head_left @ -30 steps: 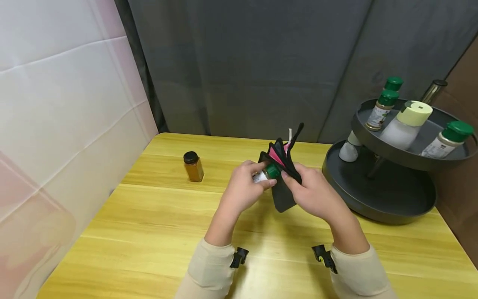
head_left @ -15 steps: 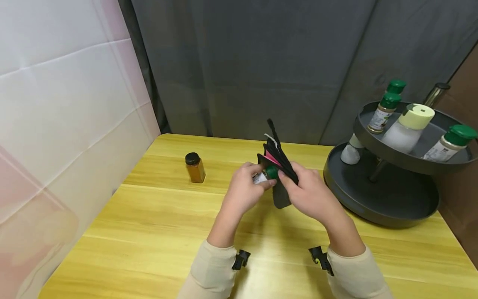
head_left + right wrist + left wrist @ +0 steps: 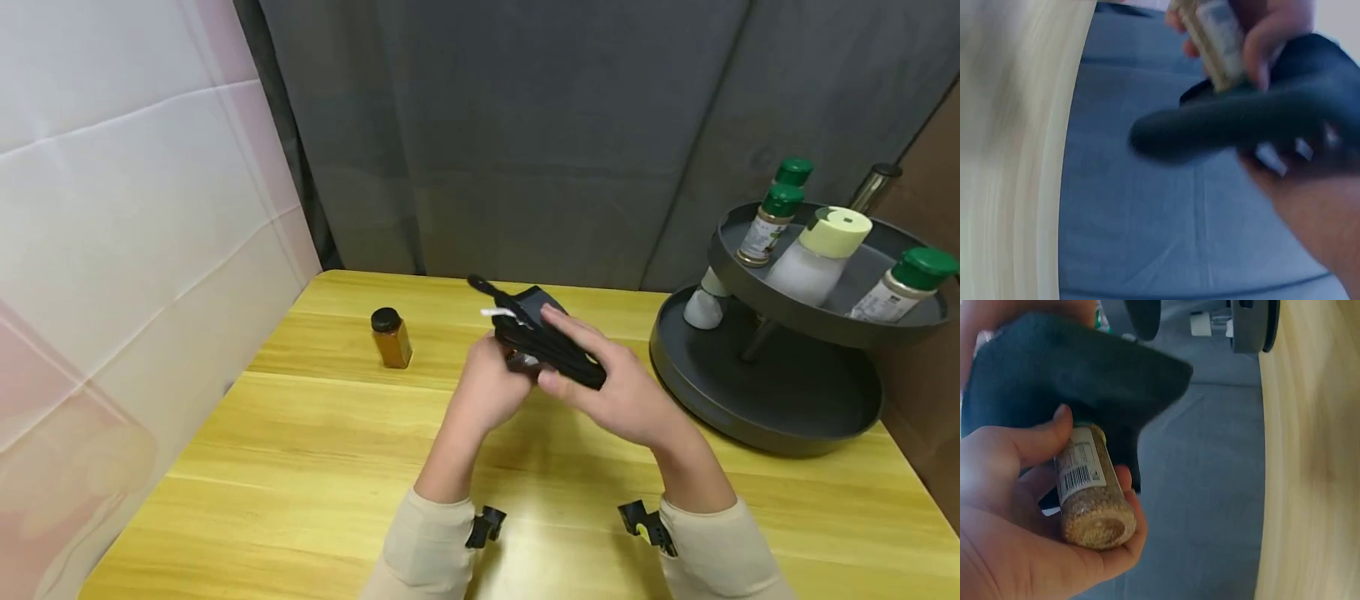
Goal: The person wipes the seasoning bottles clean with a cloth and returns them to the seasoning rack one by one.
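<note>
My left hand [image 3: 491,390] grips a glass spice jar [image 3: 1088,487] with a barcode label and tan, grainy contents. In the left wrist view its base faces the camera and its cap end is tucked against a dark folded cloth [image 3: 1079,369]. My right hand [image 3: 622,400] holds that cloth [image 3: 551,346], thumb below and fingers over the top. The cloth has black edging, a hanging loop and a white tag. From the head view the cloth hides most of the jar. Both hands are above the middle of the wooden table [image 3: 300,467].
On the left of the table stands a square jar [image 3: 392,342] with a black lid and orange-brown contents. A dark two-tier stand [image 3: 765,417] at the right carries several containers, among them green-capped jars [image 3: 765,225] and a yellow-topped bottle [image 3: 813,254].
My right hand has turned the cloth leftward over the jar, so its loop now points left. The cloth's pink folds and the jar's green cap have gone from the head view.
</note>
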`<action>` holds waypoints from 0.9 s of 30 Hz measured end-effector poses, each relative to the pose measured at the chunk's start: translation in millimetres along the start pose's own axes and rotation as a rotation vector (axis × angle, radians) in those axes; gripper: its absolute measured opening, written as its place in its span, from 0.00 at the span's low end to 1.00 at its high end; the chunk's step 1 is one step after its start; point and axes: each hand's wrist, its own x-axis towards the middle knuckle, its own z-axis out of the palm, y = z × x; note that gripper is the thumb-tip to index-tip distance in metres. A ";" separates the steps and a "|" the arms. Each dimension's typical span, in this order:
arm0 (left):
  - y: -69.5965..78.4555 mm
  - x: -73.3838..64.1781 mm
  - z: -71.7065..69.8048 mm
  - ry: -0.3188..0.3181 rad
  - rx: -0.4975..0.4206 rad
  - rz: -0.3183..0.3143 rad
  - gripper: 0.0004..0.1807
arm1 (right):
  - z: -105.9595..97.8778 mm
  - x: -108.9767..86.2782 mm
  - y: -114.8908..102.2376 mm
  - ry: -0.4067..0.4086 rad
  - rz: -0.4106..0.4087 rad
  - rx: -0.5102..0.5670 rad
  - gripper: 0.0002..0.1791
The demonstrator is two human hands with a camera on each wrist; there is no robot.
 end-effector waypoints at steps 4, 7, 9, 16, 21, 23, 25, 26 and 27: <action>-3.8 -1.6 -2.8 -0.016 -0.121 -0.043 0.15 | 6.0 0.2 7.9 0.038 -0.120 -0.171 0.54; -3.2 -1.4 -0.8 -0.055 -0.161 -0.027 0.18 | 16.3 6.5 12.0 0.195 -0.231 -0.275 0.46; -1.7 -1.2 1.9 -0.087 -0.138 -0.007 0.17 | 22.9 11.1 14.6 0.287 -0.263 -0.312 0.37; -3.4 -1.2 5.4 -0.053 -0.072 -0.046 0.21 | 21.0 7.1 15.2 0.140 0.149 0.043 0.30; -2.2 0.7 2.3 -0.041 0.017 -0.079 0.26 | 12.4 -2.1 7.5 0.039 0.205 0.202 0.34; 0.3 0.5 2.3 -0.077 0.069 -0.047 0.26 | 9.8 -1.8 3.6 0.046 0.163 0.220 0.33; 2.6 -0.4 3.3 -0.107 0.108 -0.013 0.26 | 7.9 1.0 1.9 0.058 0.133 0.236 0.32; 3.5 -1.1 4.0 -0.113 0.113 -0.005 0.26 | 7.3 3.0 1.9 0.062 0.123 0.249 0.31; 4.8 -2.2 4.7 -0.115 0.113 -0.001 0.26 | 7.0 4.9 2.5 0.063 0.119 0.265 0.31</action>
